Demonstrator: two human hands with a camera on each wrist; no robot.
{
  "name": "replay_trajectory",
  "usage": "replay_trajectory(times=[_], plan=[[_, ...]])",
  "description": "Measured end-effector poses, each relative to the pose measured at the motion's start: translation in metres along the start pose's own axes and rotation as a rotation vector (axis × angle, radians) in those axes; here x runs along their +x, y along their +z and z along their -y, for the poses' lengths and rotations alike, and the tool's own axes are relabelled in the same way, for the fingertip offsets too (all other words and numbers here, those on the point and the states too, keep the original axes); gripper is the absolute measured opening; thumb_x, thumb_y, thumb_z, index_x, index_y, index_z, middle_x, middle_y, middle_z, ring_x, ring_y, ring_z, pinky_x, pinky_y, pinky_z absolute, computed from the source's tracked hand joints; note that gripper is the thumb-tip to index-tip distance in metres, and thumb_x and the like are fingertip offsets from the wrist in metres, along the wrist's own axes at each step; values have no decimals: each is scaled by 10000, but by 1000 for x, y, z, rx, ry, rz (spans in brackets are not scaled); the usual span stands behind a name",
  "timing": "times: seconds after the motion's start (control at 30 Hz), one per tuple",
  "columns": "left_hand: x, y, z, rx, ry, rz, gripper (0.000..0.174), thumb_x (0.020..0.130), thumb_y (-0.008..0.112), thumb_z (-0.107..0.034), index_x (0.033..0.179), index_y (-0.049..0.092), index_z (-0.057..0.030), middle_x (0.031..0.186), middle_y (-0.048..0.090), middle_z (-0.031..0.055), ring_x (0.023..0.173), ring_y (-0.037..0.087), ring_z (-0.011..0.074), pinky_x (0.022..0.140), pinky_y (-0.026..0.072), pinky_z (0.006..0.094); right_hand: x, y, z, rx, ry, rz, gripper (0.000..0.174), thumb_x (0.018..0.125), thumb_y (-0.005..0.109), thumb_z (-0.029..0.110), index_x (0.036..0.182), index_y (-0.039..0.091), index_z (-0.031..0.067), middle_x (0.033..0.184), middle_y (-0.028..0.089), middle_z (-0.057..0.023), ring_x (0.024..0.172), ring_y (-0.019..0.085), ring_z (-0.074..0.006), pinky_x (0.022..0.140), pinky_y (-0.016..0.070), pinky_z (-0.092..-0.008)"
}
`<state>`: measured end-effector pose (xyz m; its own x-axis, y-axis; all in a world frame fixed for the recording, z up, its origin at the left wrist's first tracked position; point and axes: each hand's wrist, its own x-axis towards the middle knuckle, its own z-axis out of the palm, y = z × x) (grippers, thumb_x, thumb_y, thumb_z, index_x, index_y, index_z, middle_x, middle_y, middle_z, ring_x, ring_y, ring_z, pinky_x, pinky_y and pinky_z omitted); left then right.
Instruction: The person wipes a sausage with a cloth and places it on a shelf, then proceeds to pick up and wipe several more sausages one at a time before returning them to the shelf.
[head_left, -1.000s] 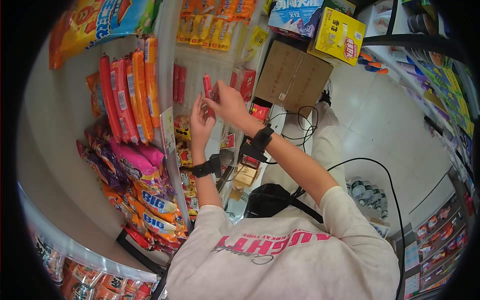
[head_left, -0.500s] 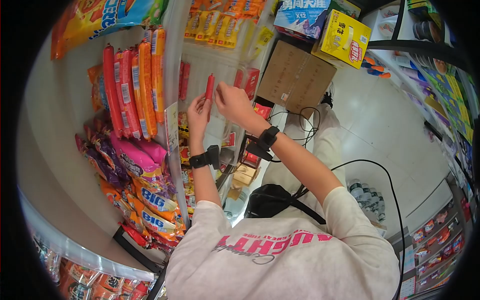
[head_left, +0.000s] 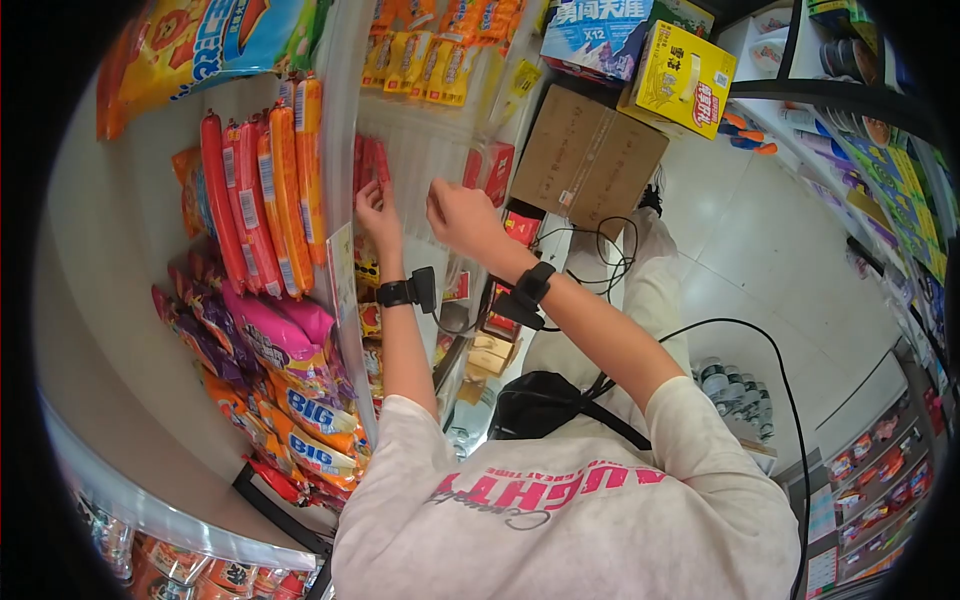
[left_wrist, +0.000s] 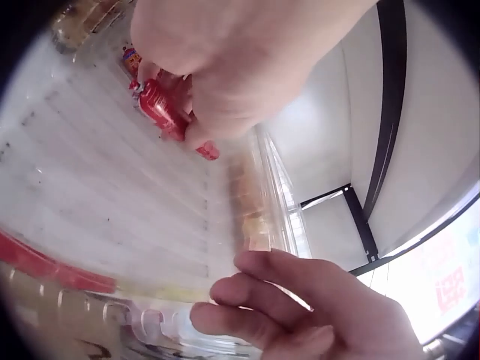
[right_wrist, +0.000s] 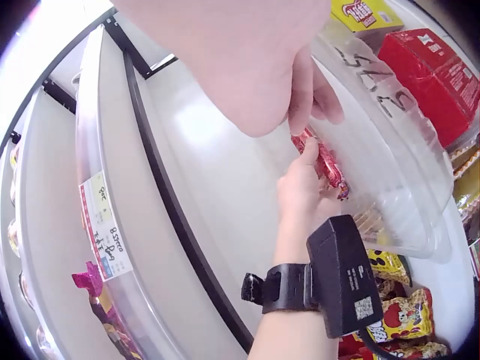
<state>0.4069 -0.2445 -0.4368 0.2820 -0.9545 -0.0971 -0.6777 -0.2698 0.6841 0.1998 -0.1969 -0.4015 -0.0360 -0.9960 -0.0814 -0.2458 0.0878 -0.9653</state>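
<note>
In the head view my left hand is at the near side of a clear plastic bin, pinching a red-wrapped sausage next to other red sausages. The left wrist view has the held sausage low over the ribbed white floor of the bin, partly hidden by the fingers. Seen from the right wrist, the same sausage slants out of the left hand. My right hand hovers a short way to the right, fingers loosely curled around nothing.
Long red and orange sausages hang at the left shelf, above purple and orange snack bags. Yellow packets fill the bin's far part. A cardboard box stands to the right, and a black cable runs past my body.
Both hands were together at the sausage; then the right hand let go and drew apart. My left hand has carried the sausage left and down to the other red sausages in the bin.
</note>
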Motion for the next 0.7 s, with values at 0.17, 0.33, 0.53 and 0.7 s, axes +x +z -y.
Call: replay_trajectory(times=[0.17,0.33,0.53,0.7], plan=[[10,2,-6,337,266,-133,285,976,657,-160,1157,667,61,1037,702,222,972,675,365,869,519,427,-2,0,-1,24,-13,-8,139,901,586,130,914,543,-1,740,635,-235,718,642,-455,650,523,-539],[18,9,7,315,310,-194,234,975,644,-142,1102,674,53,1005,698,245,945,682,399,821,527,438,-3,-2,1,18,9,12,142,897,589,129,922,543,-3,756,641,-236,720,643,-456,649,525,-537],[9,3,-14,389,193,-215,182,949,672,-153,1008,693,19,1006,706,216,888,695,387,777,541,433,-3,-3,2,29,-6,2,133,889,590,118,921,546,-3,758,641,-237,719,644,-456,646,525,-536],[6,-1,-26,511,272,-193,199,924,703,-170,1012,719,8,1010,709,189,947,689,380,817,537,431,-4,-4,2,24,-14,5,133,881,601,105,909,546,-13,760,635,-243,713,643,-460,642,529,-535]])
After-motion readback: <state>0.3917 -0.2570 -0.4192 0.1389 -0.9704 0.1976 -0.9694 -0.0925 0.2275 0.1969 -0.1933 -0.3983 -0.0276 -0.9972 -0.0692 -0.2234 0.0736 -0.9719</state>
